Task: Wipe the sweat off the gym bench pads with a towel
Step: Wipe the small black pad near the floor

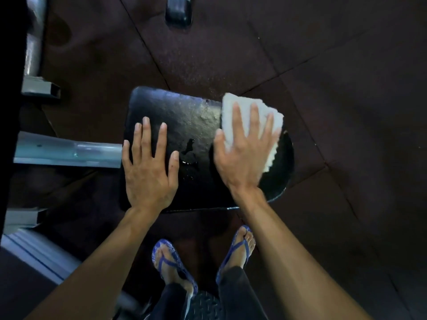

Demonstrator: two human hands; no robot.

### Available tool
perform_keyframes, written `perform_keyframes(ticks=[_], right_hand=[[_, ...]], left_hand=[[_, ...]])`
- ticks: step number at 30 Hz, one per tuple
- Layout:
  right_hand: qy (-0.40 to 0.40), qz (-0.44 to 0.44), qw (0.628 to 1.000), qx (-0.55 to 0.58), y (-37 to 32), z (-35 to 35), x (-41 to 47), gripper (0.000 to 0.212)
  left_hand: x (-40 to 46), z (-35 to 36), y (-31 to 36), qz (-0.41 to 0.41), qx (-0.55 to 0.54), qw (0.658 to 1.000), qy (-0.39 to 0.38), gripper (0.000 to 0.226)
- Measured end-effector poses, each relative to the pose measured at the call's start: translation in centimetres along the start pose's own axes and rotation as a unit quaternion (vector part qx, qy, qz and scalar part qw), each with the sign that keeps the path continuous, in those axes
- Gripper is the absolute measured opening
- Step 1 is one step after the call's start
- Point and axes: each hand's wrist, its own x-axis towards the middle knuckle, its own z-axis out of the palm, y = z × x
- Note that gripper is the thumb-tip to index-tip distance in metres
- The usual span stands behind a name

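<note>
A black gym bench pad (189,116) lies below me, its surface shiny, with a small wet patch (190,148) near the middle. My left hand (150,167) rests flat on the pad's left part, fingers spread, holding nothing. My right hand (245,155) presses a folded white towel (242,107) flat against the pad's right part. The towel sticks out past my fingertips and beyond the pad's far right edge. My fingers lie spread over the cloth rather than curled around it.
Grey metal frame tubes (69,151) run off to the left of the pad. A black rubber foot (178,12) stands at the top. Dark rubber floor tiles (335,88) surround the bench. My feet in blue flip-flops (238,248) stand just below the pad.
</note>
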Motion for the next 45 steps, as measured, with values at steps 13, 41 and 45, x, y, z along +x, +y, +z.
perform_keyframes(ticks=[13, 41, 45], right_hand=[[-0.057, 0.000, 0.991, 0.119, 6.2, -2.9, -2.0, 0.057], [-0.013, 0.020, 0.999, 0.037, 7.1, -1.2, -1.8, 0.050], [-0.016, 0.012, 0.999, 0.036, 7.3, -1.4, -1.8, 0.050]], left_hand=[[0.3, -2.9, 7.2, 0.010, -0.095, 0.994, 0.050, 0.055], [-2.2, 0.3, 12.5, -0.032, 0.048, 0.998, 0.009, 0.067], [-2.0, 0.8, 10.3, 0.036, 0.081, 0.996, 0.021, 0.065]])
